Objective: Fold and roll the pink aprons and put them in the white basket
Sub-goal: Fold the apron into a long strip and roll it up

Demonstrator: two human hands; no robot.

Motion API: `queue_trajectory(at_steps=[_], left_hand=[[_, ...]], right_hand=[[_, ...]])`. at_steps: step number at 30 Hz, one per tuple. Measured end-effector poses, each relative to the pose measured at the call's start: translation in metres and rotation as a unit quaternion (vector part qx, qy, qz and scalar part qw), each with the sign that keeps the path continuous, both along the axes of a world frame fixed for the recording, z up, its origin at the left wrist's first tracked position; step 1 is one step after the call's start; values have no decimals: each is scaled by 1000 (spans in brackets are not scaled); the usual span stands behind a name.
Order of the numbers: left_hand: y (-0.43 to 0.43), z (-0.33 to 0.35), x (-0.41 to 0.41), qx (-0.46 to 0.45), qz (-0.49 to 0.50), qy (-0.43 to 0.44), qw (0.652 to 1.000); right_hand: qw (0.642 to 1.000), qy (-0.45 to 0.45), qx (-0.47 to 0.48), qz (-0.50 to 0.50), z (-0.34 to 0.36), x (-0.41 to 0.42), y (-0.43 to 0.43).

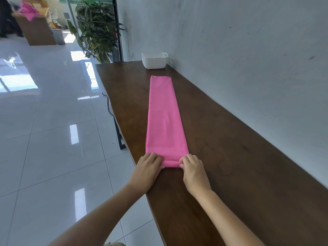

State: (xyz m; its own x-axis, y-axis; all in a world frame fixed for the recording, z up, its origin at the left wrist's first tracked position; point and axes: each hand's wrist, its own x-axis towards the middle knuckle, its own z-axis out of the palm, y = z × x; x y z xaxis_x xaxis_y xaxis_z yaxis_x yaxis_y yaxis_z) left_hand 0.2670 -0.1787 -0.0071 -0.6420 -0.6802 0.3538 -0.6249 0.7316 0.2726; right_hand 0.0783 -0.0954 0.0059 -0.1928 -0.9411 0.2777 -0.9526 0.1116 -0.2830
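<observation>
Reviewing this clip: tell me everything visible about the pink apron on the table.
The pink apron is plain, soft-looking pink cloth, folded into a long narrow strip that lies flat on the dark wooden table. It runs lengthwise away from the person toward the white basket and stops short of it. A faint crease crosses it partway along. Its near end is turned over into a small roll, gripped by the left hand at one corner and the right hand at the other. No straps show.
</observation>
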Motion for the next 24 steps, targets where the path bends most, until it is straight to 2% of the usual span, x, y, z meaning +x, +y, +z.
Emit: queue_trajectory(at_steps=[6, 11, 13, 15, 17, 19, 22, 24], left_hand=[[-7, 18, 2, 110, -7, -30, 993], [-5, 34, 13, 239, 28, -36, 970], [-7, 38, 17, 296, 42, -33, 954], [-10, 41, 18, 309, 48, -46, 949], [-10, 42, 15, 302, 66, -29, 951], [-5, 40, 11, 267, 85, 23, 960], [5, 30, 9, 97, 68, 53, 992], [10, 16, 12, -19, 24, 58, 998]], right_hand=[[998, -38, 59, -7, 14, 2, 0], [990, -58, 130, -7, 18, 10, 8], [989, -75, 124, 7, 16, 11, 10], [991, -104, 90, -3, 14, 16, 12], [997, -66, 23, -35, 10, 20, 17], [998, 23, -50, -30, 0, 22, 24], [990, 66, -125, 1, -10, 20, 33], [987, 88, -133, 17, -13, 18, 40]])
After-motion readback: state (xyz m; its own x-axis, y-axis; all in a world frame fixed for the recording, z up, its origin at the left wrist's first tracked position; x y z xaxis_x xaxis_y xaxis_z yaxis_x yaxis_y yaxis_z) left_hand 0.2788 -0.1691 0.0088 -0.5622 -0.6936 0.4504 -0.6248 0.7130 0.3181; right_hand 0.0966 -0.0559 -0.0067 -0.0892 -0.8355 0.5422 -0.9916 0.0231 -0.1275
